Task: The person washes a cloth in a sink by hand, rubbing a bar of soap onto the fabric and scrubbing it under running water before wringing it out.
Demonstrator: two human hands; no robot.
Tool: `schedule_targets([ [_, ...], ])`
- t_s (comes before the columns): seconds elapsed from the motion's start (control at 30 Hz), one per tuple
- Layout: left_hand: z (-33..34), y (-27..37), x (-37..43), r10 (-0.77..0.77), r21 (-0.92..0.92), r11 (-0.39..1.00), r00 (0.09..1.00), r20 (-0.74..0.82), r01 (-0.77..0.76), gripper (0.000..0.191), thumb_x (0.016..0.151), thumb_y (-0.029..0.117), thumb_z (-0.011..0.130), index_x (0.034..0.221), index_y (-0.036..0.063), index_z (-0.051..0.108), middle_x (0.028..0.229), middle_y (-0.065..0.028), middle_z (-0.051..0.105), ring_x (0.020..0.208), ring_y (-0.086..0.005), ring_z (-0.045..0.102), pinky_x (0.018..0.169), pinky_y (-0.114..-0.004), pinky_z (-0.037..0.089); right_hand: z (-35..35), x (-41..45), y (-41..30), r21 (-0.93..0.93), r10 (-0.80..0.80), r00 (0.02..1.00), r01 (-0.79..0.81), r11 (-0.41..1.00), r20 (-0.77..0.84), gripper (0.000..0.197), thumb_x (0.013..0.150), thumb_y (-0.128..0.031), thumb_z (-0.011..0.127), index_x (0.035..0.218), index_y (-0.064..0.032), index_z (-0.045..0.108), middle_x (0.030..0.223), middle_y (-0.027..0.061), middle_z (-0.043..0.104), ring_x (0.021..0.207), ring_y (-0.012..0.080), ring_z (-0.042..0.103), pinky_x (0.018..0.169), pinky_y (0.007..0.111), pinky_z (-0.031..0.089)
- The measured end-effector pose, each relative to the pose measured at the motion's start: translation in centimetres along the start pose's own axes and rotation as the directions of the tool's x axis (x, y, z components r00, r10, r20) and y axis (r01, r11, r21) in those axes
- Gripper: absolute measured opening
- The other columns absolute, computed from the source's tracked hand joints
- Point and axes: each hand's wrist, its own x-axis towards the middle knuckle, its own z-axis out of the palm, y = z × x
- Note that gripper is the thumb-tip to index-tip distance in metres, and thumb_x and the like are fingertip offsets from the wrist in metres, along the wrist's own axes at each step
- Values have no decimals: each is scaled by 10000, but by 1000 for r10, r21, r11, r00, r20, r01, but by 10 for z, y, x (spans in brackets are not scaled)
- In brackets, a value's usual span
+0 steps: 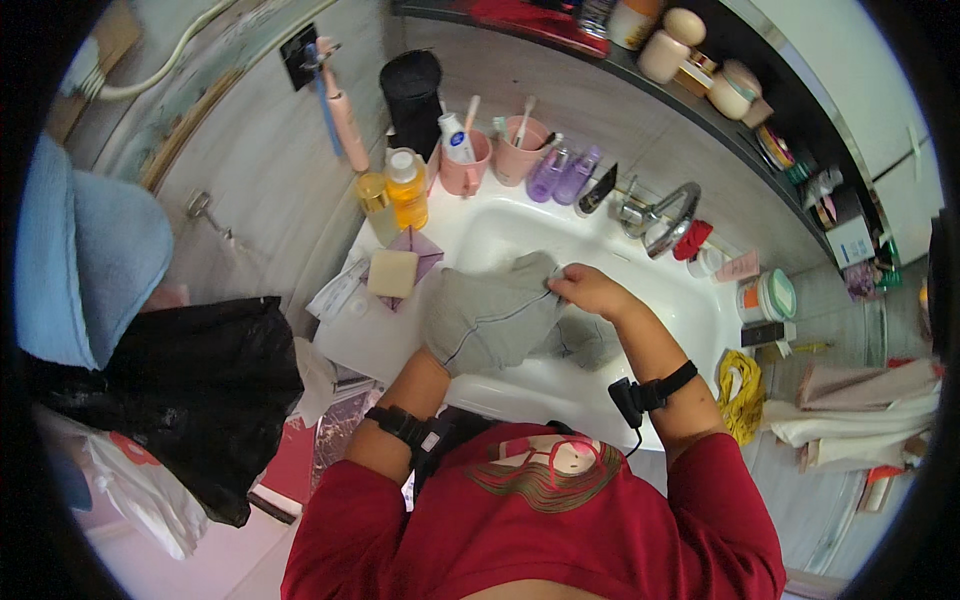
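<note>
A grey fabric garment with a thin dark seam line is spread over the left part of a white washbasin. My left wrist goes in beneath the cloth at its lower left edge. The cloth covers my left hand, so its fingers are hidden. My right hand pinches the garment's right edge above the basin. More grey cloth lies lower in the basin under my right forearm; whether it is the same piece I cannot tell. A bar of soap rests on a purple soap dish to the left of the garment.
A chrome faucet curves over the basin's back right. Along the back rim stand pink cups with toothbrushes, purple bottles and an amber bottle. Yellow cloth hangs at the right edge. A black bag hangs at left.
</note>
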Motion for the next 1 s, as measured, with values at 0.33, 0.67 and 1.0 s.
schedule_targets([
  [0.33, -42, -60, -20, 89, 730, 683, 992, -88, 3, 415, 930, 359, 380, 1236, 87, 448, 1184, -93, 527, 1094, -215, 506, 955, -382, 403, 84, 36, -147, -205, -664, 712, 702, 682, 227, 446, 785, -335, 607, 1082, -6, 562, 1083, 188, 576, 983, 332, 564, 857, 382, 449],
  [0.67, -38, -54, -24, 130, 683, 730, 980, -148, 6, 433, 927, 384, 371, 1238, 91, 442, 1189, -91, 517, 1101, -220, 497, 964, -385, 393, 144, 43, -186, -597, -570, 760, 624, 505, 312, 757, 658, -371, 721, 1216, 21, 394, 1040, 237, 496, 976, 365, 540, 838, 390, 458],
  [1.0, -39, -50, -20, 123, 626, 780, 978, -167, 9, 451, 925, 409, 362, 1240, 95, 436, 1193, -89, 507, 1108, -224, 489, 973, -388, 382, 143, 37, -180, -560, -641, 726, 648, 516, 249, 602, 656, -239, 694, 1152, -35, 422, 1042, 211, 496, 947, 356, 556, 799, 416, 469],
])
